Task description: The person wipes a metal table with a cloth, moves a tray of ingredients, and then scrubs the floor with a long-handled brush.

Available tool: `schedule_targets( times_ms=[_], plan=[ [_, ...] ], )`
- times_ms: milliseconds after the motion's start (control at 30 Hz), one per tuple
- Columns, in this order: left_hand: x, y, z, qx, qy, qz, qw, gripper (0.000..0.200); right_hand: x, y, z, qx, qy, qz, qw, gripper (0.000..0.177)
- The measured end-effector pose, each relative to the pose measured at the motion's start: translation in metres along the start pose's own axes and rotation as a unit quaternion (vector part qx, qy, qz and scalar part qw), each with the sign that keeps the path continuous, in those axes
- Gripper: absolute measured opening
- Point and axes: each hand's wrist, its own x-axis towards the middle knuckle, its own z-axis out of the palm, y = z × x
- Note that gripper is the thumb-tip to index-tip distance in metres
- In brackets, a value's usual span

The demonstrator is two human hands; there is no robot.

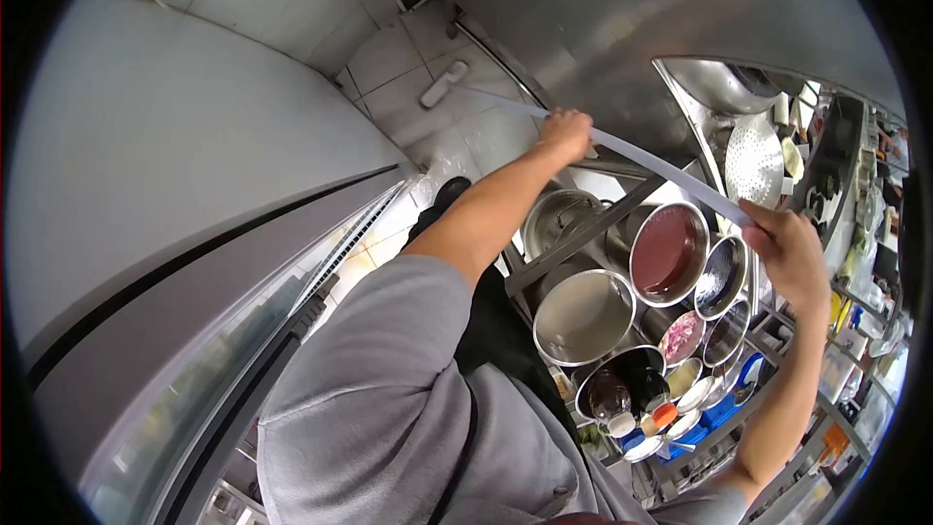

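Note:
A long-handled floor brush (671, 170) with a flat white pole slants across the view. Its short white head (444, 85) rests on the floor tiles in the narrow gap ahead; its bristles cannot be made out. My left hand (568, 136) is wrapped round the middle of the pole. Near the upper end, my right hand (789, 251) grips it too, above the pots on the right. Beneath the pole stand a pot of reddish liquid (671, 253) and a pot of cloudy pale liquid (583, 316).
A large white cabinet (194, 136) lines my left, and a steel panel (622, 29) stands ahead on the right. A metal rack bar (583, 248) runs beside the pots. Dark bottles (610, 403) stand close to my body. A perforated ladle (754, 160) lies at right.

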Motion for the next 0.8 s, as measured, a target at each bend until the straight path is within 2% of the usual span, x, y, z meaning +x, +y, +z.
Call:
schedule_targets(
  times_ms=[100,167,200,233,267,300,333,400,467,533,567,667,700,767,800],
  plan=[
    [-0.001,0.012,-0.024,-0.022,0.118,0.017,0.993,0.027,-0.004,0.008,-0.014,0.087,0.023,-0.013,0.996,0.029],
    [0.000,-0.001,-0.056,-0.006,0.088,-0.065,0.994,0.019,0.014,-0.009,-0.013,0.103,-0.003,-0.014,0.995,0.030],
    [0.002,-0.024,-0.063,0.011,0.138,-0.036,0.990,0.021,0.026,-0.016,-0.012,0.110,-0.016,-0.015,0.994,0.030],
    [0.003,-0.049,-0.068,0.007,0.176,-0.025,0.984,0.023,0.041,-0.016,0.004,0.112,0.015,-0.066,0.991,0.030],
    [0.015,-0.079,-0.061,0.050,0.206,-0.050,0.976,0.021,0.058,-0.017,0.024,0.113,0.047,-0.119,0.985,0.030],
    [0.028,-0.107,-0.059,0.095,0.239,-0.072,0.964,0.019,0.074,-0.026,0.035,0.123,0.033,-0.115,0.985,0.030],
    [0.028,-0.125,-0.067,0.075,0.246,-0.059,0.965,0.017,0.087,-0.041,0.045,0.132,0.016,-0.110,0.985,0.030],
    [0.031,-0.170,-0.062,0.065,0.233,-0.053,0.969,0.013,0.106,-0.062,0.074,0.177,0.041,-0.098,0.978,0.026],
    [0.047,-0.219,-0.033,0.086,0.200,-0.066,0.974,0.012,0.124,-0.090,0.115,0.045,0.046,-0.110,0.992,0.024],
    [0.055,-0.222,-0.044,0.058,0.221,-0.065,0.971,0.012,0.111,-0.124,0.098,0.024,-0.004,-0.053,0.998,0.022],
    [0.038,-0.219,-0.033,0.041,0.219,-0.073,0.972,0.013,0.108,-0.112,0.107,0.082,0.030,-0.085,0.993,0.023],
    [0.013,-0.186,-0.013,0.121,0.175,-0.013,0.977,0.013,0.085,-0.086,0.106,0.052,0.000,-0.106,0.993,0.030],
    [0.006,-0.161,-0.008,0.098,0.173,-0.023,0.980,0.013,0.071,-0.081,0.086,0.071,-0.053,-0.047,0.995,0.031],
    [-0.012,-0.111,-0.019,0.064,0.148,-0.031,0.986,0.017,0.044,-0.064,0.056,0.079,-0.053,-0.014,0.995,0.029],
    [-0.019,-0.087,-0.033,0.050,0.128,-0.029,0.990,0.019,0.035,-0.051,0.049,0.107,-0.025,-0.022,0.994,0.029]
  ],
)
